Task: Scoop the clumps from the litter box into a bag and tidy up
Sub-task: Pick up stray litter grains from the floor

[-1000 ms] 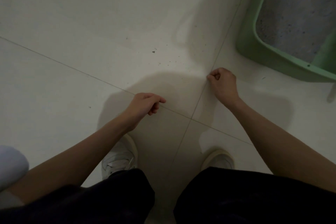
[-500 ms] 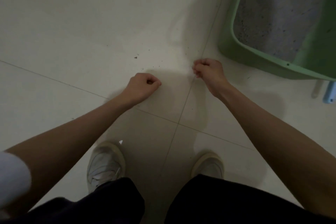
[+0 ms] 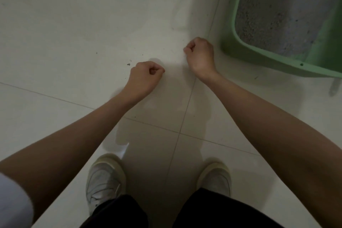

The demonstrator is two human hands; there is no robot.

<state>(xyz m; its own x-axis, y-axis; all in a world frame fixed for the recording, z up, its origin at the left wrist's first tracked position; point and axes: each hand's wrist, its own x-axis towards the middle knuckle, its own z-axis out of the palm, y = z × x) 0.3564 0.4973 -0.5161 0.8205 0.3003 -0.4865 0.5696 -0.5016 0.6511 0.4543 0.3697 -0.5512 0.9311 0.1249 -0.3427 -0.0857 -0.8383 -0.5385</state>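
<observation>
Both hands were clenched and empty: the left hand [image 3: 146, 73] and right hand [image 3: 200, 52] hovered over the floor [image 3: 74, 24]. The green litter box [image 3: 240, 46] sat at upper right, just beside the right fist, its long axis seemingly running away toward the upper right. No scoop or bag showed, so fetching them seemed wisest first.

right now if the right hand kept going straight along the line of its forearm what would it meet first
Probably only bare floor. The right hand, a closed fist, points up and left in the picture, away from the green litter box beside it. Height above the tiles is unclear.
</observation>
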